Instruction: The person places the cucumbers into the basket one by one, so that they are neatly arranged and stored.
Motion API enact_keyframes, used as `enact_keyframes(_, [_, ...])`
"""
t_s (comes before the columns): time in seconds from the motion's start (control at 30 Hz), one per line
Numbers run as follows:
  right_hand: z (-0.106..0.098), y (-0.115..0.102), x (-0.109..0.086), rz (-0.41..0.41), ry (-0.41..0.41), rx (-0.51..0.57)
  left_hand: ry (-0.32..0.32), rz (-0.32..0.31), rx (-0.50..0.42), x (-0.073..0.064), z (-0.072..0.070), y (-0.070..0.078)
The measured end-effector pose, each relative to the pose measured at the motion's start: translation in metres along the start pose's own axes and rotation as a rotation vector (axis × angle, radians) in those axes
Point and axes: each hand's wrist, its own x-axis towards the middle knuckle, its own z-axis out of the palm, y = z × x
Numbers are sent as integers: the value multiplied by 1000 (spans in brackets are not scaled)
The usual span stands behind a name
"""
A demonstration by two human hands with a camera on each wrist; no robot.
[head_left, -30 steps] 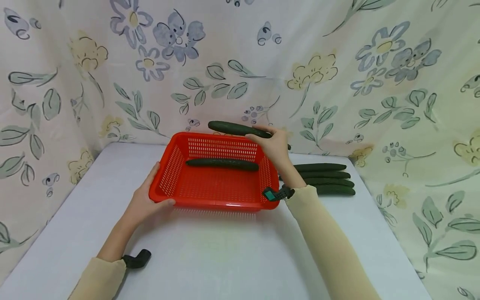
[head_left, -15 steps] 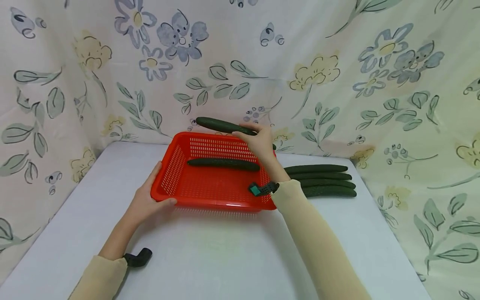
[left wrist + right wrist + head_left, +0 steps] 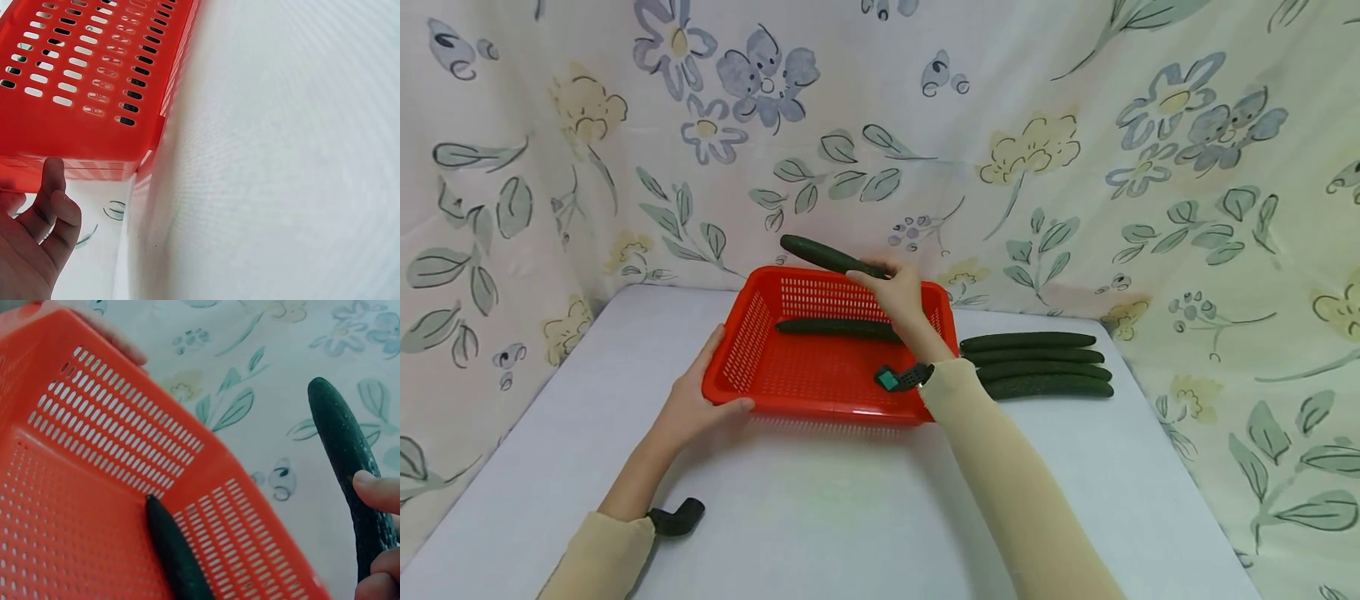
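In the head view my right hand (image 3: pixel 904 298) grips a dark green cucumber (image 3: pixel 826 256) near its right end, above the back of a red plastic basket (image 3: pixel 842 410). The cucumber slants, its left end higher; in the right wrist view the thumb and fingers (image 3: pixel 378 490) wrap its lower part. A second cucumber (image 3: pixel 831 328) lies in the basket along the back wall, its right end hidden by my hand. My left hand (image 3: pixel 694 402) holds the basket's front left corner, thumb on the front rim, fingers along the left side. The left wrist view shows bent fingers (image 3: pixel 67 215) against the basket wall.
Several more cucumbers (image 3: pixel 1047 367) lie side by side on the white table (image 3: pixel 820 517), right of the basket. A floral curtain (image 3: pixel 865 108) hangs behind and along the sides. Black straps circle both wrists.
My right hand has carried the cucumber leftward from the basket's right end to above its back, and the cucumber has tilted more. My left hand has stayed at the corner.
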Motion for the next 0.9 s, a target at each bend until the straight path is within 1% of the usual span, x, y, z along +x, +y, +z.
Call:
enact_keyframes(0.07, [3,4,1,21,-5,-12,0,2,-1,0,0,1])
enact_keyframes(0.33, [16,19,2,111,-12,-118,2,11,9,0,0,1])
enact_keyframes(0.5, [20,32,3,195,-5,-130,2,0,4,-2,1,1])
enact_keyframes(0.57, [21,38,4,230,-16,-122,2,-3,3,-3,1,2])
enact_keyframes(0.73, [24,50,4,263,-51,-121,6,-4,3,-3,1,1])
enact_keyframes(0.9, [25,56,2,281,-49,-140,6,-10,-5,-2,2,2])
